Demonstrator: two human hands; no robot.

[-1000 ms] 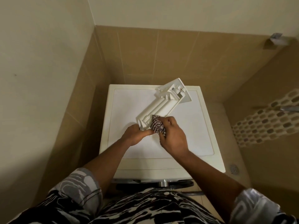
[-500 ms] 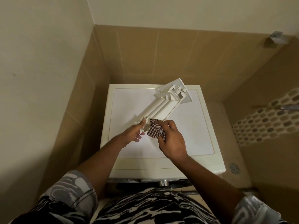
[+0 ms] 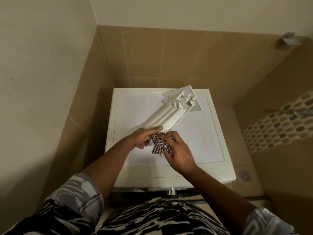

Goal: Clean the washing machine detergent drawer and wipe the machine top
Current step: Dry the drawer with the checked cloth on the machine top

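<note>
The white detergent drawer [image 3: 169, 114] lies diagonally on the machine top [image 3: 135, 106], its far end near the far right corner, its near end gripped by the left hand [image 3: 142, 138], while the right hand [image 3: 179, 151] pinches a bunched checked cloth [image 3: 159, 143] against that end.

1 view, from the camera on your head. It faces forward and steeply down, nearly square onto the washing machine top [image 3: 135, 107], close in. Frame centre falls where your left hand [image 3: 141, 138] and right hand [image 3: 180, 150] meet at the detergent drawer [image 3: 169, 116] and checked cloth [image 3: 160, 145]. Wide angle: tiled wall [image 3: 169, 56] above, floor drain [image 3: 244, 175] at right, patterned sleeves [image 3: 79, 192] in the bottom corners.
</note>
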